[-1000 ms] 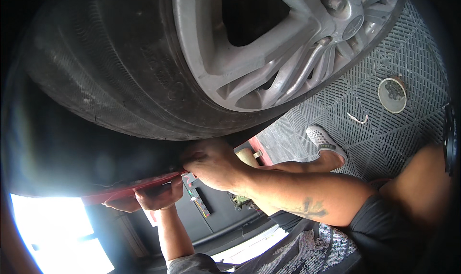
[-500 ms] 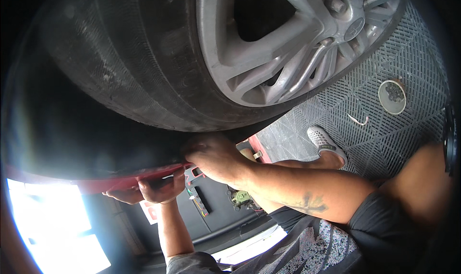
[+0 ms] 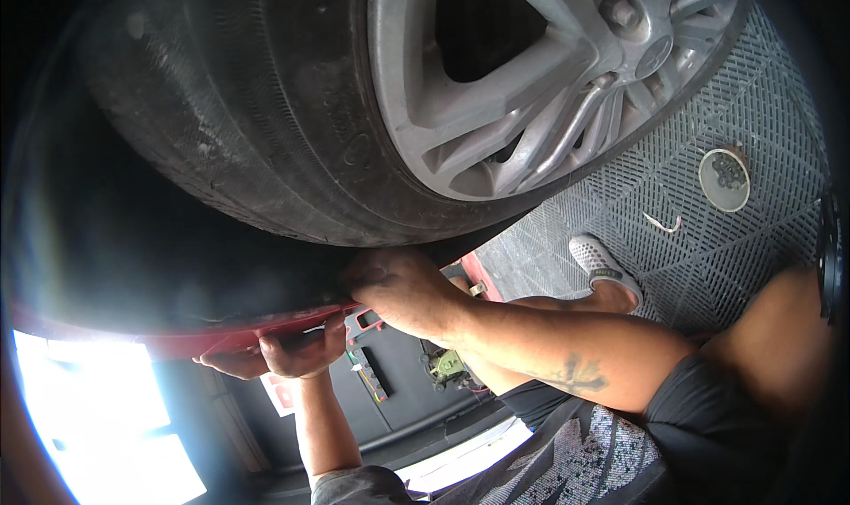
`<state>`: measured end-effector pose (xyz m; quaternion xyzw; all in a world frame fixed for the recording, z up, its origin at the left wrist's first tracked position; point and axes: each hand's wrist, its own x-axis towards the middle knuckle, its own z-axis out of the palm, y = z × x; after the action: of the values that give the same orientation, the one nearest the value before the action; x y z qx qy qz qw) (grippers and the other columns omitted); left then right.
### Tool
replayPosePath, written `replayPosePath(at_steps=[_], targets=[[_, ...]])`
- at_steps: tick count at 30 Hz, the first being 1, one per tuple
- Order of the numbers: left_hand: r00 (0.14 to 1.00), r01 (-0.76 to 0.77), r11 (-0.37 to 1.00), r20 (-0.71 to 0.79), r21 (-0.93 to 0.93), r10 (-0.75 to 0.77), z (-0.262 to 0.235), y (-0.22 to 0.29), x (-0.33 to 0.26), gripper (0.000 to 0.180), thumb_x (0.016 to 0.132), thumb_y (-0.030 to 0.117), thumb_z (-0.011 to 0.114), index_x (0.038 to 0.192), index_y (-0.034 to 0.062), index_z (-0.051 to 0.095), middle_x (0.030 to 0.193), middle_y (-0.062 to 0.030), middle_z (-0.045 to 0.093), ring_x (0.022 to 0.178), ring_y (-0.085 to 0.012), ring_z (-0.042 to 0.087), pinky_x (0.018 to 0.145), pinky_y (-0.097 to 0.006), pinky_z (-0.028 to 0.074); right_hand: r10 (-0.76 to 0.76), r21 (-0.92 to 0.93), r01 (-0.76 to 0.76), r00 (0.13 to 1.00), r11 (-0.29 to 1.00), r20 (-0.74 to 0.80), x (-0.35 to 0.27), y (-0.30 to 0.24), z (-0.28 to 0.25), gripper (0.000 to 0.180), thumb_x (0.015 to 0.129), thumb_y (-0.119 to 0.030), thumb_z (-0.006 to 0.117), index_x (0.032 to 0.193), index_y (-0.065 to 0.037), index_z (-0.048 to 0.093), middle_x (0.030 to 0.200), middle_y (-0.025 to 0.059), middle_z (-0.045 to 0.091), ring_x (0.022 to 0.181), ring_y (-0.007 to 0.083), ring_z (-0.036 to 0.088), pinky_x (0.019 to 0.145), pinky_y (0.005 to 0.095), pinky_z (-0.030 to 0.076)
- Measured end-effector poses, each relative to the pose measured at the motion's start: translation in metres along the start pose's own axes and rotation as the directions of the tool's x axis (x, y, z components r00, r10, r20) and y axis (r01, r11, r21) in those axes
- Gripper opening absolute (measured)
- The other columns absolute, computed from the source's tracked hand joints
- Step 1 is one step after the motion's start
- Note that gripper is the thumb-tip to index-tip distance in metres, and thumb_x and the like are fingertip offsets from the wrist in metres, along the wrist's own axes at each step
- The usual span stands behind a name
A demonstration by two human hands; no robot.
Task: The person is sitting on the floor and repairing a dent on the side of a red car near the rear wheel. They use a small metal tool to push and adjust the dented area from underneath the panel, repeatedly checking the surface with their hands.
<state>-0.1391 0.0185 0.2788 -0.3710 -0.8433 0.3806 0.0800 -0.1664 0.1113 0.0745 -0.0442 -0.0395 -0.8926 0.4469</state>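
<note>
A car wheel with a black tyre [image 3: 292, 142] and a silver alloy rim [image 3: 496, 98] fills the upper part of the view. Beneath it curves the red body panel [image 3: 168, 343] along the dark wheel arch [image 3: 150, 275]. My left hand [image 3: 305, 350] grips the panel's edge from the outer side, its fingers bent against the red paint. Close to it, my right hand [image 3: 403, 292] reaches into the shadow between tyre and panel edge. Its fingers curl there, with the tips lost in the dark, and whatever they hold is hidden.
On the grey grated floor [image 3: 691, 89] stands a round tub [image 3: 724, 180] with small dark pieces inside. A thin bent strip [image 3: 662, 224] lies near it. My foot in a grey clog [image 3: 595, 255] is on the floor. A power strip [image 3: 370, 374] and a green device [image 3: 447, 366] appear beyond my arms.
The wheel sits slightly lower and further right in view, a small shift. Both hands keep nearly the same places at the panel edge.
</note>
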Motion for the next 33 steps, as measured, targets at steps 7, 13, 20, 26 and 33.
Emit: replayPosePath(at_steps=[7, 13, 20, 26, 33], targets=[[1.0, 0.021, 0.998, -0.002, -0.055, -0.021, -0.001, -0.005, -0.013, 0.101, 0.087, 0.041, 0.083, 0.16, -0.0019, 0.027, 0.151, -0.0333, 0.039, 0.125, -0.0448, 0.061, 0.099, -0.049, 0.059, -0.066, -0.021, 0.065, 0.997, 0.998, -0.038, -0.001, 0.006, 0.0, 0.021, 0.088, -0.008, 0.062, 0.101, -0.003, 0.078, 0.099, 0.0125, 0.077, 0.088, 0.0209, 0.073, 0.077, 0.0336, 0.056], [1.0, 0.005, 1.0, -0.014, 0.014, -0.005, -0.001, 0.001, -0.001, 0.1, 0.088, 0.041, 0.082, 0.16, -0.0019, 0.028, 0.151, -0.0316, 0.041, 0.126, -0.0452, 0.06, 0.101, -0.05, 0.059, -0.037, 0.028, 0.038, 0.999, 0.999, -0.015, -0.004, 0.0, -0.001, 0.016, 0.093, -0.005, 0.064, 0.1, 0.001, 0.077, 0.094, 0.0086, 0.075, 0.083, 0.0118, 0.068, 0.067, 0.0282, 0.054], [0.999, -0.037, 0.999, -0.003, -0.007, 0.037, 0.002, 0.001, 0.004, 0.099, 0.089, 0.04, 0.081, 0.16, -0.0036, 0.027, 0.152, -0.0304, 0.042, 0.127, -0.0441, 0.061, 0.104, -0.05, 0.057, -0.022, -0.008, 0.022, 1.0, 1.0, 0.002, 0.001, 0.002, -0.001, 0.015, 0.097, -0.007, 0.062, 0.097, 0.0, 0.075, 0.089, 0.007, 0.072, 0.077, 0.0098, 0.065, 0.066, 0.0272, 0.052], [0.995, -0.056, 0.995, -0.08, 0.079, 0.062, -0.001, -0.008, -0.018, 0.102, 0.089, 0.044, 0.082, 0.157, -0.0114, 0.029, 0.152, -0.0309, 0.042, 0.13, -0.0417, 0.059, 0.106, -0.049, 0.055, 0.013, -0.044, -0.011, 0.999, 0.999, 0.046, 0.003, 0.006, -0.004, 0.024, 0.097, -0.011, 0.058, 0.108, -0.004, 0.078, 0.095, 0.0137, 0.077, 0.09, 0.0184, 0.072, 0.082, 0.0345, 0.057], [0.998, -0.059, 0.99, -0.013, 0.127, 0.061, -0.004, -0.011, -0.026, 0.104, 0.091, 0.045, 0.078, 0.157, -0.0137, 0.025, 0.15, -0.0316, 0.042, 0.129, -0.0418, 0.059, 0.105, -0.048, 0.055, -0.109, 0.101, 0.097, 0.987, 0.99, 0.119, 0.002, 0.011, -0.009, 0.019, 0.101, -0.007, 0.06, 0.11, 0.001, 0.075, 0.094, 0.0044, 0.072, 0.085, 0.0074, 0.062, 0.073, 0.0257, 0.05]])
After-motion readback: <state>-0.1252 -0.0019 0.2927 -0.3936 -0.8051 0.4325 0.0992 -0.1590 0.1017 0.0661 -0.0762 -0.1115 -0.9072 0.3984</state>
